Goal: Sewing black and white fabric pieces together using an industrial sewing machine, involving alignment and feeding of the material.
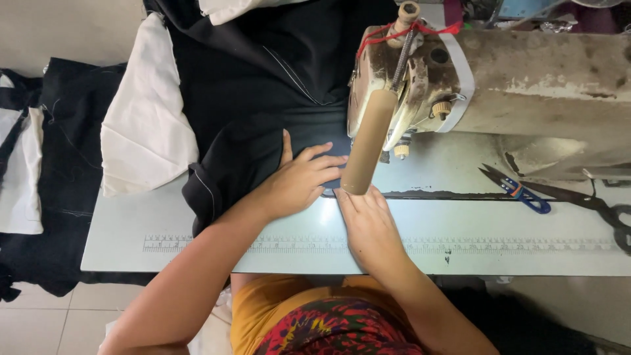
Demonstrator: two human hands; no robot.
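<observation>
**Two hands fed black cloth under an old sewing machine**

We looked down on our own hands at a pale worktop (197,223). Our left hand (299,181) lay flat, fingers spread apart, pressing the black fabric (256,98) that ran from the needle area away toward eleven o'clock. Our right hand (368,220) lay palm down just beside it, fingers together, fingertips at the fabric's near edge; neither hand gripped anything. To do this well, we judged both palms should keep the cloth smooth and its edge straight. A tan cardboard tube (368,141) on the worn cream sewing machine (526,85) hid the needle from us. At three o'clock lay blue-handled thread snips (519,190) and black scissors (601,207); white cloth (144,118) lay at nine o'clock.
</observation>
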